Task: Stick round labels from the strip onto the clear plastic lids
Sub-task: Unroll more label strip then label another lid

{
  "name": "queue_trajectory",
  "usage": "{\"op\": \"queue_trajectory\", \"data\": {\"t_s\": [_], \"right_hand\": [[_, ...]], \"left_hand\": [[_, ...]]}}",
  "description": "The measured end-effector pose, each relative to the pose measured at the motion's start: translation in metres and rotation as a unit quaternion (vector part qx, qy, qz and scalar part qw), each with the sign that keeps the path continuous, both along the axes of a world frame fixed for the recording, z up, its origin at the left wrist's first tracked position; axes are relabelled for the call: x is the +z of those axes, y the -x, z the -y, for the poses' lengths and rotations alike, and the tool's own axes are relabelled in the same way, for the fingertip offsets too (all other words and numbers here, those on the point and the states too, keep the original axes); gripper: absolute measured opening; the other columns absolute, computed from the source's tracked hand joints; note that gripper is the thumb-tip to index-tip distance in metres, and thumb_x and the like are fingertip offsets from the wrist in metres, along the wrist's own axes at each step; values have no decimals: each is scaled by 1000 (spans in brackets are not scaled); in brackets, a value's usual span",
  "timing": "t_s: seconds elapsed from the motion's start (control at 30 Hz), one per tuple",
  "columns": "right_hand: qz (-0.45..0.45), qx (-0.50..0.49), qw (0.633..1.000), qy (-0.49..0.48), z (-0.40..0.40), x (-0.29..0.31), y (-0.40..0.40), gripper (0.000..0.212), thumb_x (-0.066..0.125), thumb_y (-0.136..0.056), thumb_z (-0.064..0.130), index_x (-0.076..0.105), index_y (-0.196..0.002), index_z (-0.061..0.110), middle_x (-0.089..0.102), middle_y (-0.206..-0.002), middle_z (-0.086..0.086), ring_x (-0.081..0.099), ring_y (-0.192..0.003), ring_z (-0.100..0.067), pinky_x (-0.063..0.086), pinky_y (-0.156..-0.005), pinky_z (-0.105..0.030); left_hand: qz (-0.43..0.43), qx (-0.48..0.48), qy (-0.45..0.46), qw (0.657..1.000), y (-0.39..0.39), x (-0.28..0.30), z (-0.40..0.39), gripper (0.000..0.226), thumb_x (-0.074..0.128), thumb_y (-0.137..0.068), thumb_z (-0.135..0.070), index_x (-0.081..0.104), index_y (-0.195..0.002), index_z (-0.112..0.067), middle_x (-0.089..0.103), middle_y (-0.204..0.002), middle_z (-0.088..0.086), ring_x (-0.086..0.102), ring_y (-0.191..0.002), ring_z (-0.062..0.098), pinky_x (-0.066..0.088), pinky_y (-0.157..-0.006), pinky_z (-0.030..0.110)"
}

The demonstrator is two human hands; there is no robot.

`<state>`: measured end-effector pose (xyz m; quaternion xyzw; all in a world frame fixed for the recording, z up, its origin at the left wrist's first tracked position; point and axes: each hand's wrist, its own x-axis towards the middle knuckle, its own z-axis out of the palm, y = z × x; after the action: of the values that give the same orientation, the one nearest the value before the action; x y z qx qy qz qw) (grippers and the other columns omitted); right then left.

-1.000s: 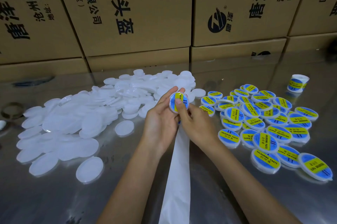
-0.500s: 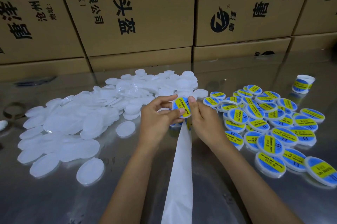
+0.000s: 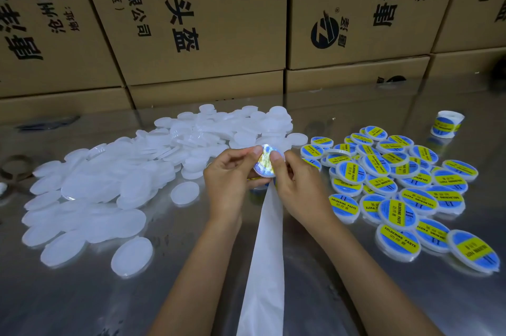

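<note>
Both hands hold one clear lid [image 3: 265,161] with a blue and yellow round label on it, just above the table's middle. My left hand [image 3: 230,179] pinches its left rim; my right hand [image 3: 298,185] presses on its right side with the thumb. The white backing strip [image 3: 267,259] hangs from under my hands toward the near edge. A big heap of unlabelled clear lids [image 3: 115,177] lies on the left. Several labelled lids [image 3: 397,188] are spread on the right.
A small roll of labels [image 3: 446,125] stands at the far right. Stacked cardboard boxes [image 3: 208,21] wall off the back of the shiny metal table [image 3: 356,294]. A tape ring [image 3: 13,166] lies at the far left edge.
The lid in my hands has turned and now glares, so its label print is blurred. My right thumb has moved onto its right edge. Both hands stay in place.
</note>
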<state>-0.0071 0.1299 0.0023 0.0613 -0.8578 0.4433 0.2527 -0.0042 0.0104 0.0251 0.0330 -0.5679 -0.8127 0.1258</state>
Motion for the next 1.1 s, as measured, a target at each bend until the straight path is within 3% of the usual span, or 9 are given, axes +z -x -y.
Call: {"op": "queue_trajectory", "data": {"t_s": [0.13, 0.17, 0.3, 0.5, 0.67, 0.73, 0.8, 0.9, 1.1], "right_hand": [[-27, -36, 999, -4, -3, -1, 3, 38, 39, -105, 31, 38, -68, 23, 48, -63, 3, 50, -66, -27, 41, -62, -41], [-25, -41, 999, 5, -5, -1, 4, 37, 39, -105, 31, 39, -69, 24, 46, -61, 5, 48, -65, -24, 37, -61, -38], [-17, -36, 996, 85, -11, -5, 9, 40, 41, -105, 33, 41, -66, 22, 42, -52, 7, 41, -56, -13, 32, -59, -33], [12, 12, 987, 158, -9, -6, 9, 47, 41, -101, 52, 49, -70, 18, 53, -61, 7, 50, -63, -10, 44, -64, -35], [23, 2, 998, 64, -6, -5, 3, 57, 44, -88, 69, 43, -67, 16, 48, -56, 9, 45, -57, -11, 41, -58, -36], [20, -7, 999, 29, -5, -5, 1, 57, 48, -85, 71, 37, -61, 20, 47, -54, 11, 44, -54, -10, 35, -52, -30], [13, -4, 1000, 18, -4, -4, 0, 58, 53, -85, 68, 33, -58, 22, 44, -51, 11, 41, -52, -10, 28, -51, -27], [14, 4, 1000, 12, -4, -4, 1, 55, 54, -92, 57, 35, -60, 17, 38, -50, 5, 38, -52, -12, 30, -52, -30], [15, -39, 999, 18, -7, -4, 5, 51, 41, -103, 43, 36, -56, 22, 45, -52, 3, 48, -59, -24, 36, -57, -36]], "left_hand": [[0, -27, 62, 998, 1, -1, -1, 20, 77, -88, -16, 62, -93, -4, 74, -80, 17, 74, -64, 22, 58, -52, 27], [-2, -56, 74, 996, 1, -1, -1, 17, 76, -88, -12, 64, -99, -8, 72, -83, 20, 74, -67, 22, 59, -55, 29], [-16, -176, 111, 978, 1, -4, -2, 50, 71, -86, 7, 63, -130, -16, 71, -98, 10, 74, -82, 21, 63, -68, 35], [-13, -112, 94, 989, 0, -5, -1, 38, 80, -79, 4, 67, -111, -13, 75, -86, 17, 76, -72, 31, 62, -68, 33], [-1, -49, 56, 997, 0, -1, 2, 19, 77, -85, -2, 66, -100, -7, 76, -81, 17, 76, -68, 32, 58, -57, 25], [-1, -25, 52, 998, -1, 0, 1, 12, 75, -87, -4, 67, -96, -4, 76, -77, 15, 75, -65, 29, 56, -53, 22], [-1, -9, 56, 998, -3, 2, 0, 11, 75, -89, -10, 67, -92, -2, 76, -75, 12, 75, -62, 28, 55, -49, 21], [-5, 4, 77, 997, -2, 3, -1, 16, 73, -91, -16, 66, -89, -1, 75, -72, 15, 73, -55, 27, 52, -45, 19], [-19, -54, 138, 989, -1, 0, -2, 15, 68, -94, -8, 66, -108, -4, 75, -76, 7, 66, -46, 24, 52, -48, 23]]}}
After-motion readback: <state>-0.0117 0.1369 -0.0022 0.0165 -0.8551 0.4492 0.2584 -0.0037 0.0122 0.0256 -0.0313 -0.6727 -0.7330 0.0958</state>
